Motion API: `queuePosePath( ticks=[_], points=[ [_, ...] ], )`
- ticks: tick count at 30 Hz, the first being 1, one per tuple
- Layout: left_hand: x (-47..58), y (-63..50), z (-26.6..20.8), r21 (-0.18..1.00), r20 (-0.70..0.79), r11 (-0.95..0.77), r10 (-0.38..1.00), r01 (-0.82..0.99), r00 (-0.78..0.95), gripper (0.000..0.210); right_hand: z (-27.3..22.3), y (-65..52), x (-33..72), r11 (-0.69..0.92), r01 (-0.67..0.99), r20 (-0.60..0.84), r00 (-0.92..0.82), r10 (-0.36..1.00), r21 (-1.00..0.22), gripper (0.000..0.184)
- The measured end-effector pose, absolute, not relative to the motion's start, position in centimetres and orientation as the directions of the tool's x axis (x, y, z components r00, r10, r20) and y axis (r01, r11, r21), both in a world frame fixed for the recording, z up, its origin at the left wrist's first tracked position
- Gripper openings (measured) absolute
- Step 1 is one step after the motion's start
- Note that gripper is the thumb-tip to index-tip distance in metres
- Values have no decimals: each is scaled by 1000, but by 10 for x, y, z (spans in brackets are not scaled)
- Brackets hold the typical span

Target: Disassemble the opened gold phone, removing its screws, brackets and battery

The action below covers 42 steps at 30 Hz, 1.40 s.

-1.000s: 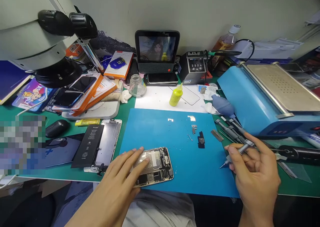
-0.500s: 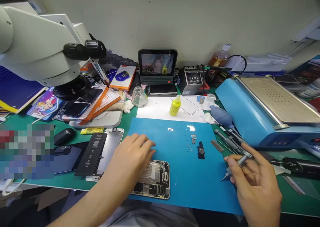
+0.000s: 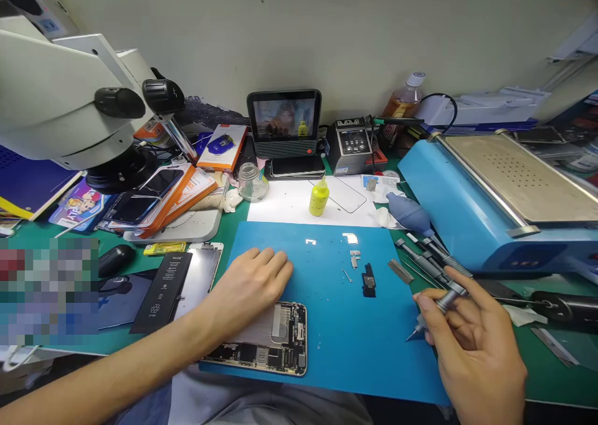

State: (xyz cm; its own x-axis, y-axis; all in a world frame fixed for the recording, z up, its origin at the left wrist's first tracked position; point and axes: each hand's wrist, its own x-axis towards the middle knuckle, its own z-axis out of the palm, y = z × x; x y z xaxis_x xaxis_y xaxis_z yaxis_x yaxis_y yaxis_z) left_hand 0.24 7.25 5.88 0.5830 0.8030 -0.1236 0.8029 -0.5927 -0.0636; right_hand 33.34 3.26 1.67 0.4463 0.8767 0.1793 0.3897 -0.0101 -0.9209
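while the right hand point(image 3: 474, 344) pinched a slim grey screwdriver point(image 3: 446, 299) between thumb and fingers, its index finger stretched over the rear end, probably so the shaft could be steadied and turned in one grip, the left hand point(image 3: 256, 280) hung loosely curled over the far side of the opened phone point(image 3: 280, 334). its fingertips were turned under and hidden, so whether they held something, or touched the phone, could not be told. the two hands were well apart. the screwdriver's tip slanted down over the bare right part of the blue mat point(image 3: 369, 344), away from the phone, a stance that seemed to keep the point off the exposed circuitry point(image 3: 275, 356).

the phone lay at the mat's near edge, insides up, likely for easy reach. beyond its right end, a black part point(image 3: 369, 281), small metal pieces point(image 3: 354, 262) and tiny specks point(image 3: 327, 300), perhaps screws, lay spread apart, presumably so that none got mixed or lost against the plain blue. the dark battery point(image 3: 161, 291) and a screen panel point(image 3: 205, 269) sat together to the left, off the mat, perhaps to leave working room. a cluster of tools point(image 3: 423, 260) lay near the right hand, and the yellow bottle point(image 3: 319, 199) stood upright on white paper point(image 3: 280, 200) behind the mat, out of the way yet reachable.
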Motion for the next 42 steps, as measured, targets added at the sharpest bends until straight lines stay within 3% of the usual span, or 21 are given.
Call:
queuePosePath(
  ticks=[4, 12, 17, 32, 38, 42],
  points=[
    [3, 89, 58, 80, -131, -523, 839, 849, 529, 28, 15, 33, 334, -5, 391, 178, 430, 885, -920, 73],
    [-16, 139, 75, 438, -95, -133, 977, 889, 193, 38, 15, 34, 336, 15, 397, 193, 412, 891, -917, 70],
    [-17, 173, 77, 544, -88, -64, 987, 837, 132, 41, 18, 34, 338, 13, 399, 188, 404, 895, -917, 70],
    [-25, 182, 72, 590, -161, -132, 947, 797, 276, 38, 14, 34, 340, 31, 402, 196, 378, 905, -915, 67],
    [-11, 133, 75, 536, -179, -319, 862, 782, 474, 29, 15, 34, 339, -2, 411, 176, 394, 902, -912, 68],
    [9, 104, 63, 440, -163, -497, 775, 748, 611, 21, 15, 34, 338, -14, 406, 164, 399, 902, -914, 69]
  ],
)
